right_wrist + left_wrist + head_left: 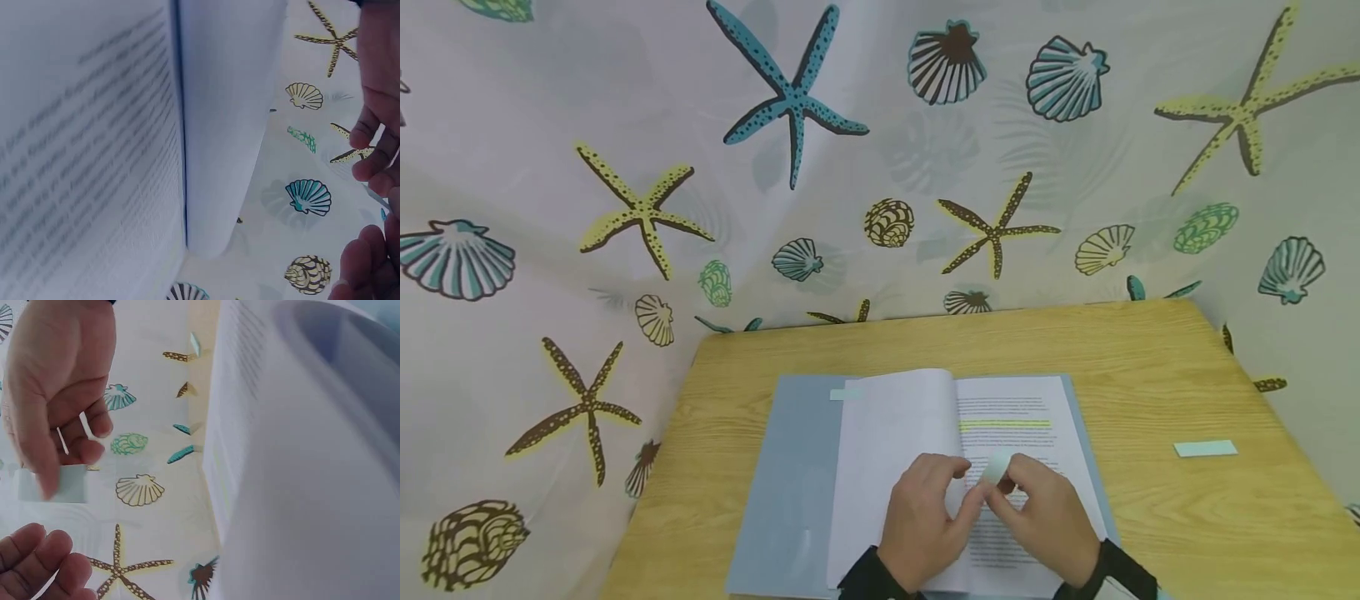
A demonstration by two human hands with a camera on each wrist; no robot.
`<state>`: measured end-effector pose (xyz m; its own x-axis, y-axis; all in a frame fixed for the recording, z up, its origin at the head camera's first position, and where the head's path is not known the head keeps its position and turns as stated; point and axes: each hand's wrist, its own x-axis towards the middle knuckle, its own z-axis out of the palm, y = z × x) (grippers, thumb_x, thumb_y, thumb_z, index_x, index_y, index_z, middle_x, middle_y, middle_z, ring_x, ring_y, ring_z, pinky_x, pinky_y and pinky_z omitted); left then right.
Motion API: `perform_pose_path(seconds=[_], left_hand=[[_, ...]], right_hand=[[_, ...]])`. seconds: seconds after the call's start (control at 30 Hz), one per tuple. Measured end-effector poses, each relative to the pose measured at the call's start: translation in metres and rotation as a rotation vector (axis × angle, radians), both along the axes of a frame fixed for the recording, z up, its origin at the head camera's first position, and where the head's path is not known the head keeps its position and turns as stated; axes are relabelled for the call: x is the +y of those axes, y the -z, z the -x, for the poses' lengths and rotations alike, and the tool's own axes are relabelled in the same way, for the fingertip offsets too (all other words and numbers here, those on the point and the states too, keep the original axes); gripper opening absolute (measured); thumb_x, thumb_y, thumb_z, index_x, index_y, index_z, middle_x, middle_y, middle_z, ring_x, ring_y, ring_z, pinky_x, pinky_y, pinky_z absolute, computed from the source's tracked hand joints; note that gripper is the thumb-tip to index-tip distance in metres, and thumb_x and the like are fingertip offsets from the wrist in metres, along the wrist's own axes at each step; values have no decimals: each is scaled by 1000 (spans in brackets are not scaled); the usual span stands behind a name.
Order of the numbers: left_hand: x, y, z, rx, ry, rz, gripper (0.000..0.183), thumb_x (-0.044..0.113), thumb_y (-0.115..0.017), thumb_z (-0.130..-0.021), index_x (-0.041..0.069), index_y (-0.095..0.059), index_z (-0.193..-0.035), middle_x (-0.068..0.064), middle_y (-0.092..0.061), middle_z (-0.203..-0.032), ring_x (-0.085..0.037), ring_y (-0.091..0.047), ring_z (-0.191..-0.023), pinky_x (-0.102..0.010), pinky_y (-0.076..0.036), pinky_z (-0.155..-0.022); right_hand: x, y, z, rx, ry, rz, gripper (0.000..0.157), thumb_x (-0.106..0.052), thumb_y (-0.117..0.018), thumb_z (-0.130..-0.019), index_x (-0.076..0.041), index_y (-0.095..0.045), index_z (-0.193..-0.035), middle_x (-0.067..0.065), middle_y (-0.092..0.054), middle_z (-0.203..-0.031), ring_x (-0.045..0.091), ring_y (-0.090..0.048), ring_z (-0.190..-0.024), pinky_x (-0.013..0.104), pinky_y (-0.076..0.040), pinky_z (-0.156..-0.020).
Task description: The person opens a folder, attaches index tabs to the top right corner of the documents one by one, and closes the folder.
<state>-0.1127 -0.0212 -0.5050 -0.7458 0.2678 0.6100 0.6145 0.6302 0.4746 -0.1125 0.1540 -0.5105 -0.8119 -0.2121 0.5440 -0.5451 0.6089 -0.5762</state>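
Over the open document folder [808,467], both hands meet near the inner edge of the printed right page [1000,550]. My right hand [1048,517] pinches a pale green sticky tab [997,467] between thumb and fingers. In the left wrist view this tab [70,484] appears flat, with the right thumb across it. My left hand [928,517] is beside it, thumb tip right at the right thumb and index finger held apart from the thumb. Its fingertips [59,550] show bent below the tab. The right wrist view shows the tab nearly edge-on.
Another pale green tab [846,394] sticks out from the left page's upper edge [891,433]. A third tab [1206,448] lies on the wooden table [1217,525] to the right. Yellow highlighting [1006,425] crosses the printed page. Shell-patterned cloth [850,275] hangs behind the table.
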Motion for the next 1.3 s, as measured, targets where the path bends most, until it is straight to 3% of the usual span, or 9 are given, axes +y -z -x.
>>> perform_pose_path(seconds=[0.23,0.33,0.4,0.5,0.57,0.73,0.97,1.13,1.3], left_hand=[[4,-9,-2,-10,56,-42,19,28,-69,-88,13,-66,-100,7,-64,-89,-4,-58,-83,-18,-47,-71],[4,-10,-4,14,59,-56,16,22,-70,-86,15,-66,-100,7,-64,-88,-3,-58,-82,-16,-46,-71],[4,-11,-4,42,67,-64,20,17,-71,-84,14,-66,-103,7,-64,-90,-4,-59,-83,-16,-46,-72],[3,-11,-3,80,88,-83,29,10,-72,-80,11,-66,-108,4,-65,-94,-5,-60,-86,-16,-47,-76],[2,-12,-3,93,100,-96,34,8,-73,-79,10,-65,-112,4,-66,-97,-6,-60,-88,-17,-48,-78],[3,-13,-4,103,125,-131,35,10,-74,-81,11,-66,-115,3,-65,-100,-7,-60,-91,-17,-47,-81],[4,-13,-10,59,106,-128,28,21,-72,-87,15,-69,-115,-3,-53,-109,-10,-54,-98,-17,-45,-83],[4,-13,-10,43,106,-109,36,21,-71,-88,14,-63,-123,-3,-53,-111,-11,-54,-100,-19,-46,-84],[4,-9,-8,-24,79,-46,47,20,-71,-86,9,-55,-129,-2,-53,-114,-11,-53,-104,-22,-48,-84]], right_hand=[[-2,-1,4,297,-47,-137,34,-39,-51,-97,-16,-57,-72,-4,-67,-86,11,-63,-75,26,-51,-61],[-3,-4,5,323,-71,-120,22,-27,-58,-91,-17,-57,-72,-4,-68,-89,11,-64,-77,25,-51,-64],[-2,-7,4,256,-134,-65,5,-14,-64,-83,-15,-60,-81,-2,-67,-96,14,-64,-85,24,-51,-73],[2,-12,2,42,-254,81,37,5,-61,-71,-13,-60,-103,-1,-65,-110,16,-62,-101,23,-46,-88],[4,-17,1,-127,-329,210,46,12,-56,-73,-11,-55,-113,1,-63,-115,18,-59,-108,24,-43,-94],[6,-24,7,-394,-431,422,24,5,-51,-93,-7,-54,-113,7,-61,-109,20,-60,-103,32,-48,-86],[10,-20,13,-608,-571,577,14,5,-52,-94,1,-56,-108,11,-59,-97,20,-58,-88,32,-52,-71],[19,-21,20,-643,-547,540,13,3,-58,-92,2,-60,-104,9,-63,-99,21,-58,-92,31,-51,-77],[49,-19,43,-666,-276,415,16,-14,-63,-93,-1,-66,-102,10,-65,-103,16,-58,-98,28,-46,-85]])
